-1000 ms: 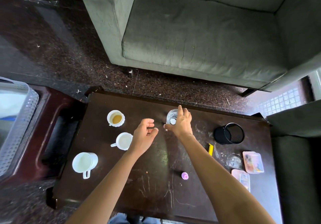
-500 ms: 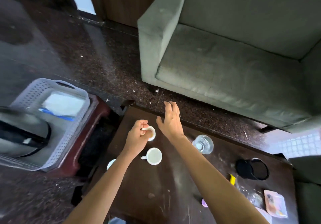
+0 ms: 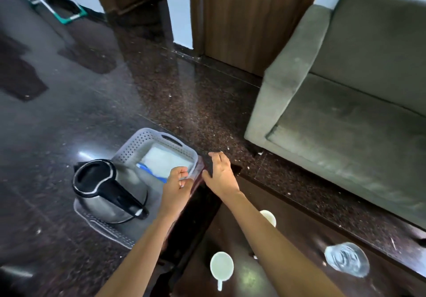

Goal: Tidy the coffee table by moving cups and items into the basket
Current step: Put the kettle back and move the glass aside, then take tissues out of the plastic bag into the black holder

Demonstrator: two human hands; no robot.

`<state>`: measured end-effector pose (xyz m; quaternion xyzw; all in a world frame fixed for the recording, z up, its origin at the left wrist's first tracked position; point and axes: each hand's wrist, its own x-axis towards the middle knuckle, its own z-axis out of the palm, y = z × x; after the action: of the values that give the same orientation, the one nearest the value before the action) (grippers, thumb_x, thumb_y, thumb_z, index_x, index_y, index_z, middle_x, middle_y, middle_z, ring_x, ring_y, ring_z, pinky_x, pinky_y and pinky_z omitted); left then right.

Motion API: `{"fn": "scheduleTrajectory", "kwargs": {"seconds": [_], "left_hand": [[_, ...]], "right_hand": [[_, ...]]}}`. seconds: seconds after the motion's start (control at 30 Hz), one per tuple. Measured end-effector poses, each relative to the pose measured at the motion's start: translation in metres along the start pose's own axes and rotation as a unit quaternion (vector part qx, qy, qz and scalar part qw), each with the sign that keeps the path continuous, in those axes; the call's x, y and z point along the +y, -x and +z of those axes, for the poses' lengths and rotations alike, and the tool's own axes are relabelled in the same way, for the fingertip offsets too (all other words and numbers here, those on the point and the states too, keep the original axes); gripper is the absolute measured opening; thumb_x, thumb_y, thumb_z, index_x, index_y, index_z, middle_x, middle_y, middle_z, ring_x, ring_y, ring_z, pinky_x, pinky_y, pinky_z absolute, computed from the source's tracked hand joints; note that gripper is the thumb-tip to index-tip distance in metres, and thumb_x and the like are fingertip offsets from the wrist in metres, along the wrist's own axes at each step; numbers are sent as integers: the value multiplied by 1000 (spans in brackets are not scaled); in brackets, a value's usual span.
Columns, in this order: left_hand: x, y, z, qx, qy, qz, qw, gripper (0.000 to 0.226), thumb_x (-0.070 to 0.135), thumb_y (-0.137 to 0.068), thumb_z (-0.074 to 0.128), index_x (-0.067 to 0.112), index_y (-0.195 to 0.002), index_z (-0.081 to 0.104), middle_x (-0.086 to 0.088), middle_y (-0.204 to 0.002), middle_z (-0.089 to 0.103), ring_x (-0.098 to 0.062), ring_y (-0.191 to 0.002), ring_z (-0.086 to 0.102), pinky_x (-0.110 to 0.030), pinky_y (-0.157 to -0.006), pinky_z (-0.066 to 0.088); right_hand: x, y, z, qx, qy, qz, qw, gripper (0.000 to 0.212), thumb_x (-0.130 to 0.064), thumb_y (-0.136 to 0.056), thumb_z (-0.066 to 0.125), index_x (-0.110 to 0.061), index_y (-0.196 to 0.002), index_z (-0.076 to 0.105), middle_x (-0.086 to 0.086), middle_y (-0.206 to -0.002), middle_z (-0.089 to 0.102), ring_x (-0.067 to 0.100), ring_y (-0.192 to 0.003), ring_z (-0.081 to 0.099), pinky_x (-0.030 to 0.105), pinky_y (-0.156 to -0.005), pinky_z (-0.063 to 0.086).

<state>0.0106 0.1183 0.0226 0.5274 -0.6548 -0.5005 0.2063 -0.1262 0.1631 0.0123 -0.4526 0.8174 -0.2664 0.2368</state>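
Observation:
My left hand (image 3: 176,185) is closed around a small white cup (image 3: 185,177), which shows only as a pale sliver between the fingers. It hovers over the near right rim of the grey perforated basket (image 3: 156,138). My right hand (image 3: 221,174) is beside it with fingers apart, holding nothing, over the far left corner of the dark coffee table (image 3: 299,234). A white cup (image 3: 221,266) with its handle toward me stands on the table. Another white cup (image 3: 269,217) is partly hidden behind my right forearm. A clear glass (image 3: 345,258) stands at the right.
A steel kettle with a black handle (image 3: 108,190) fills the near half of the basket, and white paper or cloth (image 3: 164,160) lies in the far half. A green sofa (image 3: 345,117) stands beyond the table. The floor is dark polished stone.
My view has swung left toward the basket. My left hand took the cup off the table and carried it to the basket's rim. My right hand left the glass and followed alongside.

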Motion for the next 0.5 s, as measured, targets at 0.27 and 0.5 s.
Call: {"fn": "scheduleTrajectory", "kwargs": {"seconds": [0.27,0.5], "left_hand": [[-36,-33,-26,82,62,-99,990,35,-3,-91,42,1,-126,45,-13,-125,52,-25,-115,50,-26,-93,37],[-61,-53,-17,103,90,-154,979,38,-5,-89,41,-3,-127,45,-18,-130,50,-30,-120,48,-27,-95,35]], "right_hand": [[-40,-53,62,-111,114,-55,986,65,-22,-86,66,-5,-141,36,15,-145,37,30,-137,33,38,-114,30],[-44,-77,106,-181,248,-65,949,70,-30,-83,72,-6,-139,38,13,-144,42,27,-136,37,38,-118,20]]}}
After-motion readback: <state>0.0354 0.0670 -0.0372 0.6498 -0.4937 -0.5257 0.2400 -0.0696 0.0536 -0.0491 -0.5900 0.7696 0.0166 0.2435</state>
